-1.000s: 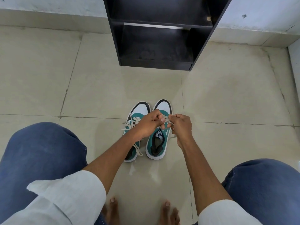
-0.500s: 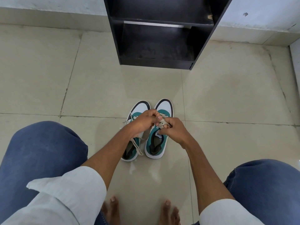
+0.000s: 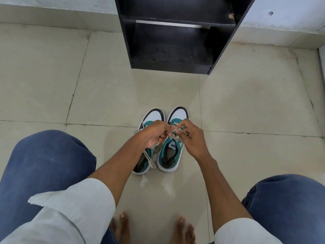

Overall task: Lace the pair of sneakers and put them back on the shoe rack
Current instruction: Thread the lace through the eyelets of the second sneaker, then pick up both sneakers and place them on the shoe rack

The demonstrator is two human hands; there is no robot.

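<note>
Two teal, white and black sneakers stand side by side on the floor, toes pointing away from me. Over the right sneaker (image 3: pixel 171 152), my left hand (image 3: pixel 154 134) and my right hand (image 3: pixel 191 138) each pinch its cream lace (image 3: pixel 173 132) above the tongue. The fingers hide the middle of the lacing. The left sneaker (image 3: pixel 148 155) lies partly under my left forearm, with a loose lace end (image 3: pixel 149 160) trailing over its opening. The black shoe rack (image 3: pixel 175 41) stands against the wall ahead, its lower shelves bare.
Beige tiled floor (image 3: pixel 105 88) surrounds the shoes. My knees in blue jeans sit low on both sides, and my bare feet (image 3: pixel 123 226) rest just behind the sneakers. A white wall (image 3: pixel 281 14) runs behind the rack.
Both hands have kept working the right sneaker's lace. My right hand drew in over the shoe, and its fingers now pinch the lace higher, close to my left hand's fingertips.
</note>
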